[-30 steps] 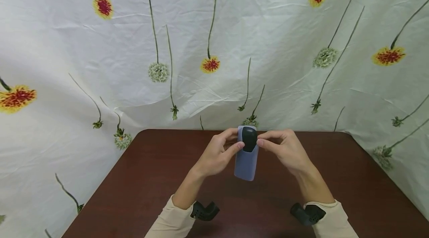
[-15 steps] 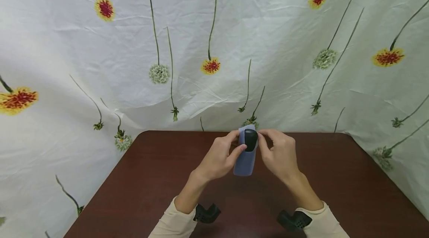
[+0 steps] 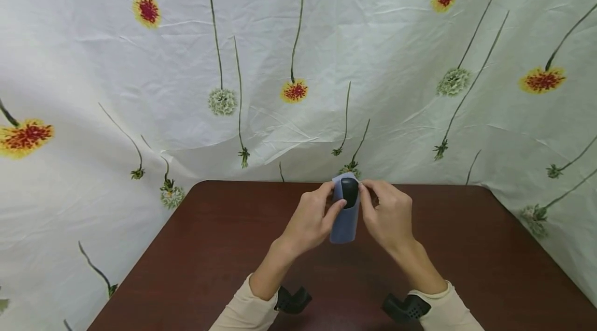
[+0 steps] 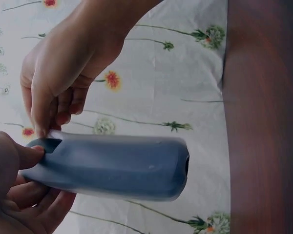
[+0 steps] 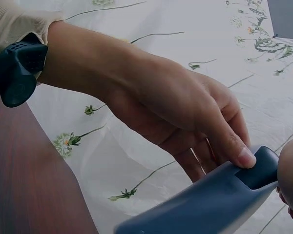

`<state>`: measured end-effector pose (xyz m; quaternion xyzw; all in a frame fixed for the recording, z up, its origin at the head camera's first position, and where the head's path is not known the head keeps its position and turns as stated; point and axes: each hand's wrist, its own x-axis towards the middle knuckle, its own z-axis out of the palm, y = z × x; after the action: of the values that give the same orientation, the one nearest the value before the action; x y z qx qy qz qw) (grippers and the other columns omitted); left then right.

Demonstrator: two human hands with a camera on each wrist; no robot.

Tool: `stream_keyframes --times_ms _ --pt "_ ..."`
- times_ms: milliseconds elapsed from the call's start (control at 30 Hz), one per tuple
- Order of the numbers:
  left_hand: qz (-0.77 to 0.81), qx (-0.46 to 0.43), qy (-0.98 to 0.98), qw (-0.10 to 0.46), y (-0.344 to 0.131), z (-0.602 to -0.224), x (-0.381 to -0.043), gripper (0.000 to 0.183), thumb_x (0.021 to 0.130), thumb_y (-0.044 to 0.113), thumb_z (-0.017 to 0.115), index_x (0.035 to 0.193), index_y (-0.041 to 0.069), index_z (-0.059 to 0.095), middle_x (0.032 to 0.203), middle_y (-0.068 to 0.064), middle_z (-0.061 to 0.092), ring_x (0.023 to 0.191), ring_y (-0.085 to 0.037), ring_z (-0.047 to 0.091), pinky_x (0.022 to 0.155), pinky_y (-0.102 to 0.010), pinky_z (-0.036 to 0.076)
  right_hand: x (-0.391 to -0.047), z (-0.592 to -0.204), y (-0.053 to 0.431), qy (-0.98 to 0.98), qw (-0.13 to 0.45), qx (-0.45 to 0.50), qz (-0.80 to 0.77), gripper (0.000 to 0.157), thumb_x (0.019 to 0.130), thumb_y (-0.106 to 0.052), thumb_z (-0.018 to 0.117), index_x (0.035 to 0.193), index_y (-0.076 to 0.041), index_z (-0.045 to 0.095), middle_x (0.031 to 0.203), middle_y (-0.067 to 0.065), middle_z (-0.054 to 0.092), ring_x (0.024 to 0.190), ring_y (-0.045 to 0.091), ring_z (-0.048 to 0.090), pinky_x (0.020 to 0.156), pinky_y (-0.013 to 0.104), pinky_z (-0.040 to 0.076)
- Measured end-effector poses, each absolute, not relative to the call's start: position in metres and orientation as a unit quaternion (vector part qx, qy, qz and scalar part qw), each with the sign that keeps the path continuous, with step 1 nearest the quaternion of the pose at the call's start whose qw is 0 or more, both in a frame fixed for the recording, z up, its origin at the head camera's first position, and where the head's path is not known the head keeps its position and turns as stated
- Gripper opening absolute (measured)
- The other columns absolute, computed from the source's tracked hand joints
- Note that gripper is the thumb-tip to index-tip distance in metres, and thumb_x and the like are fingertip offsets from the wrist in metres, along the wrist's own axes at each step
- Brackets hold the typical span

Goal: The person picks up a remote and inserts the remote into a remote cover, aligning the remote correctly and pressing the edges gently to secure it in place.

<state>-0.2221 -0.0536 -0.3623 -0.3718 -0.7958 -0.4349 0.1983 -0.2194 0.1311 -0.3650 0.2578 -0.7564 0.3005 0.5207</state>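
Both hands hold a long blue-grey, see-through sleeve [image 3: 344, 226] above the table, its upper end between them. A dark, rounded device [image 3: 350, 192] shows in the sleeve's upper opening; its exact kind cannot be told. My left hand [image 3: 310, 219] grips the left side, thumb on the device's dark face, fingers behind. My right hand [image 3: 388, 214] pinches the upper right edge of the sleeve with thumb and fingertips. In the left wrist view, the sleeve [image 4: 119, 165] has a small dark opening at its far end. The device [image 5: 262, 168] also shows under the left thumb in the right wrist view.
A dark red-brown tabletop [image 3: 224, 258] lies below the hands. Behind it hangs a white cloth [image 3: 392, 46] printed with flowers. Black wrist cameras [image 3: 293, 300] sit at both cream sleeve cuffs.
My right hand has turned, its wrist swinging inward, fingers now steeper on the sleeve's edge. The sleeve's lower end has risen slightly. My left hand has shifted a little right.
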Motion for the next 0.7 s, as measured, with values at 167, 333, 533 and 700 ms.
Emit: stream_keyframes --times_ms 167,333,533,700 --pt "-0.452 -0.350 -0.792 0.216 -0.051 -0.361 -0.219 0.031 0.102 0.007 0.066 0.128 -0.008 0.058 0.106 -0.017 0.073 0.089 -0.022 0.074 0.070 -0.026 0.059 -0.217 -0.363 0.128 -0.748 0.525 0.270 0.304 0.009 0.086 0.008 0.074 0.094 0.004 0.076 0.080 0.014 0.072 0.063 0.022 0.067 0.049 0.037 0.053" --pt "-0.488 -0.341 -0.774 0.216 -0.056 -0.359 -0.220 0.030 0.101 0.005 0.067 0.127 -0.008 0.060 0.110 -0.016 0.073 0.099 -0.022 0.073 0.076 -0.030 0.060 -0.217 -0.362 0.126 -0.732 0.504 0.293 0.353 0.019 0.087 0.007 0.075 0.105 0.005 0.078 0.089 0.013 0.075 0.071 0.024 0.071 0.056 0.032 0.055" --pt "-0.567 -0.339 -0.729 0.178 -0.065 -0.353 -0.223 0.032 0.103 0.005 0.064 0.133 -0.006 0.059 0.122 -0.017 0.070 0.111 -0.024 0.070 0.086 -0.034 0.058 -0.218 -0.358 0.131 -0.706 0.411 0.320 0.480 0.024 0.085 0.010 0.080 0.106 0.000 0.078 0.097 0.008 0.074 0.083 0.020 0.069 0.075 0.024 0.055" --pt "-0.580 -0.347 -0.719 0.161 -0.068 -0.350 -0.222 0.032 0.104 0.007 0.064 0.134 -0.004 0.060 0.124 -0.015 0.070 0.114 -0.022 0.068 0.090 -0.034 0.057 -0.218 -0.360 0.135 -0.721 0.291 0.269 0.569 0.019 0.090 0.001 0.079 0.108 -0.001 0.072 0.100 0.008 0.071 0.089 0.018 0.070 0.079 0.026 0.058"
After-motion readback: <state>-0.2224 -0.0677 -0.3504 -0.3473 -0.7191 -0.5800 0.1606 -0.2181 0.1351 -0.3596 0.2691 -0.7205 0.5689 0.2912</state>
